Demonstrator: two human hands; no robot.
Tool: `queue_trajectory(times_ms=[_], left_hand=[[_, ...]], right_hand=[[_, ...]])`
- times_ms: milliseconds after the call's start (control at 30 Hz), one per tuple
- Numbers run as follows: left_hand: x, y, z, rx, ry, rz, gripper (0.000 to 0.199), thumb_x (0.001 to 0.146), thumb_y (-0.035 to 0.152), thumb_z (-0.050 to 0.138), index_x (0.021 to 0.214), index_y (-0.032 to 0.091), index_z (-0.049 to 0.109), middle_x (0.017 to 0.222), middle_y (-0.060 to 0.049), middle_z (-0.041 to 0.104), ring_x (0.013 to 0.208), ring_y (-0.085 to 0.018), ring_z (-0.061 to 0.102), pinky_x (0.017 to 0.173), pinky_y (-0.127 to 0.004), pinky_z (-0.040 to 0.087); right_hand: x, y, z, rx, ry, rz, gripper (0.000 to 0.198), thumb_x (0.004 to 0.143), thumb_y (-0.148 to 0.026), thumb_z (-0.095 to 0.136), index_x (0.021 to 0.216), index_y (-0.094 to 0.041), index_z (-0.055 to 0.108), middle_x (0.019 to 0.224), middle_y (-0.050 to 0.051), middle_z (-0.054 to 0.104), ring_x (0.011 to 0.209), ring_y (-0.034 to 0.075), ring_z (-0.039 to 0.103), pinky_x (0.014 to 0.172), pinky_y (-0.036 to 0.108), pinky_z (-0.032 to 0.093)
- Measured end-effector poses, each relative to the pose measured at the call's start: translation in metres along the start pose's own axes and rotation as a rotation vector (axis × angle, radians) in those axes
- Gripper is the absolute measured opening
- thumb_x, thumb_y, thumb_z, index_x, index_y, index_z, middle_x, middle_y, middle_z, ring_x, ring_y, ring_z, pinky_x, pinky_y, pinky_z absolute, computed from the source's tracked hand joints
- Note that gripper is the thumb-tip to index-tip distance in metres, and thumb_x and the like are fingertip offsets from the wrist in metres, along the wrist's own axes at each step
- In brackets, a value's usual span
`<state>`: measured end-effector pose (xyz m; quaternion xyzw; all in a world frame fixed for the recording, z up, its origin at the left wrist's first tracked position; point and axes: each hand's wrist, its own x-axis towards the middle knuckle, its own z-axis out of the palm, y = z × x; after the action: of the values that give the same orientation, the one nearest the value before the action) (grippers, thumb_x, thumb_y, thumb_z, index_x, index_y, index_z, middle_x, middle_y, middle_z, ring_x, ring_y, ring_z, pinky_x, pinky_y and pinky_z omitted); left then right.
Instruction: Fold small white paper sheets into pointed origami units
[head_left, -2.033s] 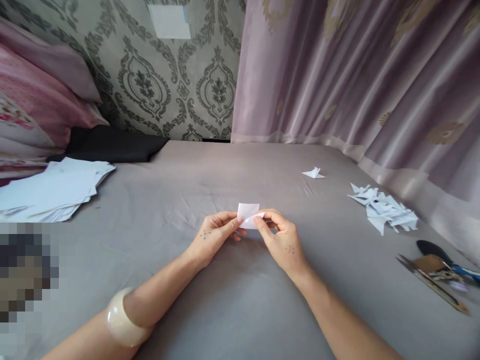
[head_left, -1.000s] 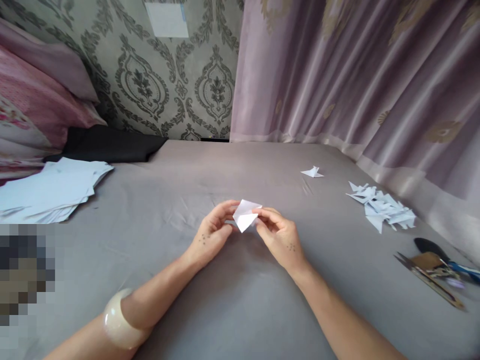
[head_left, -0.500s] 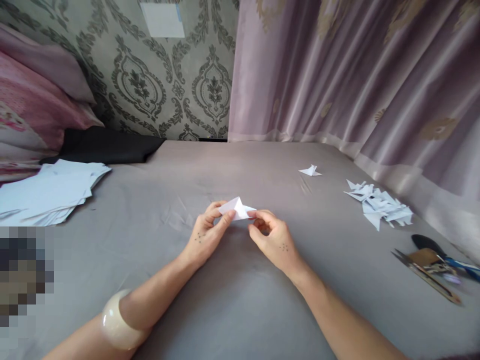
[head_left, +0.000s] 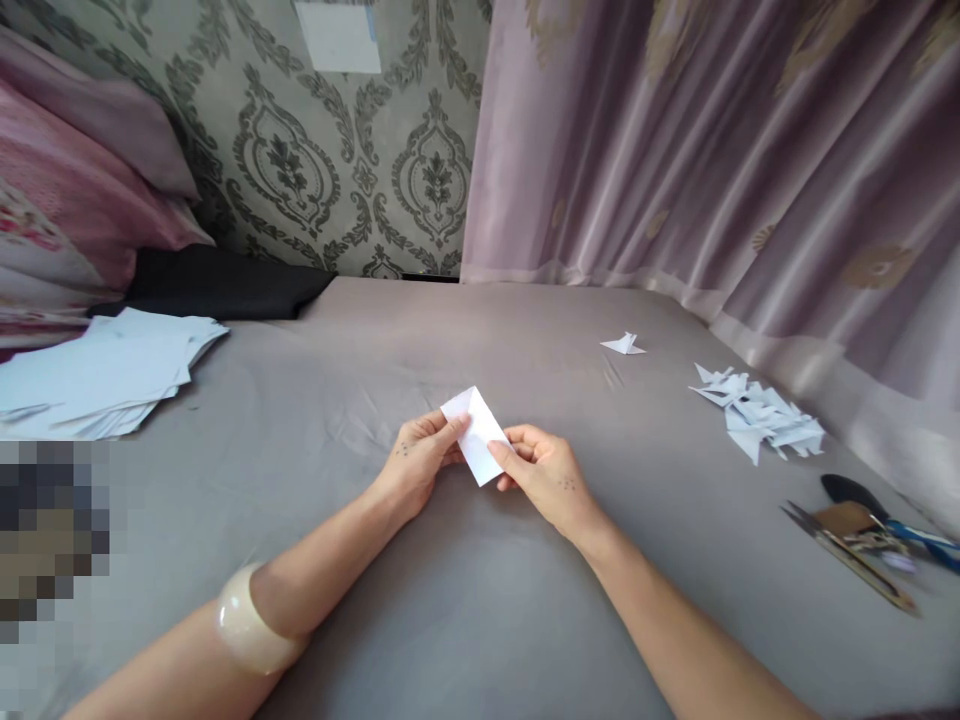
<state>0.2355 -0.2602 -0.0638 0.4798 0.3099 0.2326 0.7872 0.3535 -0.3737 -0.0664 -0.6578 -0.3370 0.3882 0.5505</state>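
Observation:
A small folded white paper (head_left: 482, 447) is held between my two hands above the grey sheet. My left hand (head_left: 420, 452) pinches its upper left part, thumb on top and fingers behind. At the right edge, my right hand (head_left: 546, 475) grips the same paper with the thumb on its face and the fingers underneath. The paper looks like a flat, tilted rectangle with a diagonal crease near its top corner. A pale bangle sits on my left forearm.
A lone folded paper bird (head_left: 624, 344) lies at the back right, near a pile of folded paper birds (head_left: 776, 420). Scissors (head_left: 847, 555) and other small tools are at the right. Left, a stack of white sheets (head_left: 112, 375) lies before a black cloth (head_left: 225, 285).
The folded paper has turned from a pointed, partly raised shape to a flat rectangle facing me. My right thumb has come onto its face. The view has shifted slightly.

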Motion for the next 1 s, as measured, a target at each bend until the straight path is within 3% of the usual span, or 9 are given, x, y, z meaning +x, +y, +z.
queue_trajectory(times_ms=[167,233,367,467,633,867,1000], left_hand=[[-0.003,-0.003,0.003,0.092,0.148,0.197,0.029,0.077,0.042,0.069,0.077,0.014,0.06,0.061,0.003,0.058,0.051,-0.007,0.049,0.047,-0.017,0.039],[-0.004,-0.003,0.003,0.137,0.151,0.257,0.03,0.079,0.043,0.067,0.075,0.015,0.057,0.057,0.005,0.053,0.047,-0.006,0.046,0.043,-0.016,0.033],[-0.003,-0.004,0.001,0.081,-0.009,0.236,0.03,0.083,0.045,0.062,0.087,0.015,0.058,0.058,0.004,0.056,0.046,-0.008,0.05,0.043,-0.018,0.035],[-0.004,-0.004,0.002,0.042,-0.07,0.223,0.031,0.084,0.044,0.062,0.092,0.015,0.058,0.061,0.001,0.061,0.05,-0.011,0.057,0.046,-0.02,0.04],[-0.011,-0.001,0.009,0.087,-0.145,0.202,0.03,0.089,0.046,0.055,0.091,0.016,0.054,0.056,0.0,0.062,0.049,-0.016,0.061,0.047,-0.024,0.045],[-0.01,-0.001,0.006,0.155,0.009,0.233,0.037,0.087,0.052,0.054,0.079,0.016,0.053,0.057,0.003,0.057,0.045,-0.007,0.049,0.041,-0.016,0.037],[-0.01,0.0,0.006,0.143,0.037,0.231,0.039,0.084,0.055,0.057,0.076,0.017,0.052,0.055,0.004,0.055,0.044,-0.006,0.046,0.041,-0.016,0.035]], right_hand=[[-0.005,-0.001,0.011,-0.145,-0.091,-0.073,0.02,0.08,-0.039,0.065,0.084,-0.02,0.068,0.072,0.002,0.071,0.062,0.014,0.062,0.06,0.027,0.047],[-0.008,-0.006,0.013,-0.121,-0.155,-0.095,0.023,0.081,-0.043,0.065,0.079,-0.019,0.068,0.07,0.002,0.07,0.061,0.014,0.061,0.059,0.028,0.046],[-0.006,-0.014,0.01,0.167,-0.144,-0.075,0.038,0.085,-0.053,0.057,0.08,-0.018,0.069,0.07,0.003,0.068,0.059,0.013,0.059,0.059,0.028,0.044],[-0.003,-0.014,0.009,0.36,-0.085,-0.019,0.031,0.081,-0.05,0.066,0.081,-0.019,0.069,0.07,0.001,0.065,0.059,0.01,0.055,0.058,0.025,0.04],[-0.003,-0.011,0.013,0.457,-0.116,0.048,0.025,0.074,-0.042,0.076,0.079,-0.019,0.067,0.065,-0.003,0.059,0.058,0.008,0.051,0.057,0.024,0.037],[0.001,-0.006,0.01,0.516,-0.141,0.102,0.023,0.075,-0.04,0.075,0.083,-0.019,0.068,0.068,-0.002,0.058,0.061,0.009,0.05,0.061,0.025,0.037],[0.002,-0.003,0.009,0.522,-0.152,0.097,0.022,0.076,-0.039,0.075,0.083,-0.019,0.069,0.068,-0.002,0.058,0.064,0.009,0.051,0.063,0.025,0.038]])
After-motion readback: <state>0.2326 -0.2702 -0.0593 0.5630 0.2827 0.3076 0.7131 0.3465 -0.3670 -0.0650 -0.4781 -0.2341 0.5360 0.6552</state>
